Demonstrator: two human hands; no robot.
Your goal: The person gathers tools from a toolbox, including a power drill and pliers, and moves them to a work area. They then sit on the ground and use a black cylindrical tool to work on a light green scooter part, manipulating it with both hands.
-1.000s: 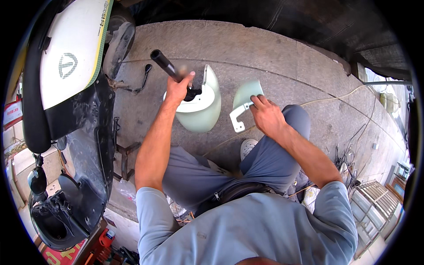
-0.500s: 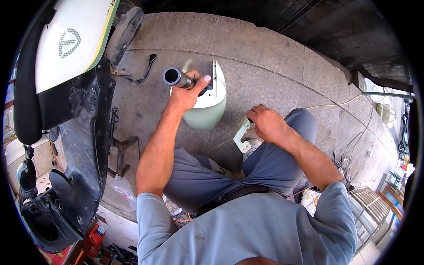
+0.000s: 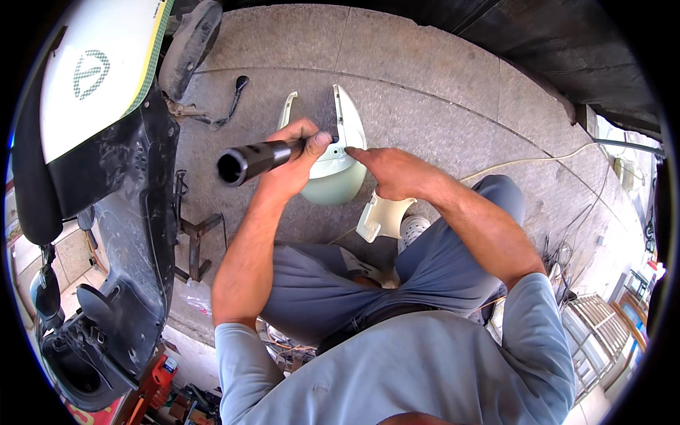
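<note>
My left hand point(image 3: 296, 164) is wrapped round a dark tube-shaped tool point(image 3: 263, 159); its round open end points to the left, and the rest is hidden behind the fingers. Beneath and beside this hand a pale green curved plastic cover point(image 3: 336, 185) rests on the ground, with two prongs reaching away from me. My right hand point(image 3: 402, 173) stretches its index finger to the cover, by a small hole. Its other fingers are curled over the upper edge of a cream curved plastic piece point(image 3: 388, 218), which hangs just below the hand, above my shoe.
A scooter body with white and black panels point(image 3: 106, 71) stands along the left. A mirror on a stem point(image 3: 241, 83) lies on the concrete beyond it. On the right are a pale cable point(image 3: 524, 159) and a slatted metal rack point(image 3: 598, 322). A dark sheet point(image 3: 552, 49) hangs at the far right.
My right hand has moved left and away from me to the green cover, turning the cream piece broad side into view. The tool's open end has swung left and toward me.
</note>
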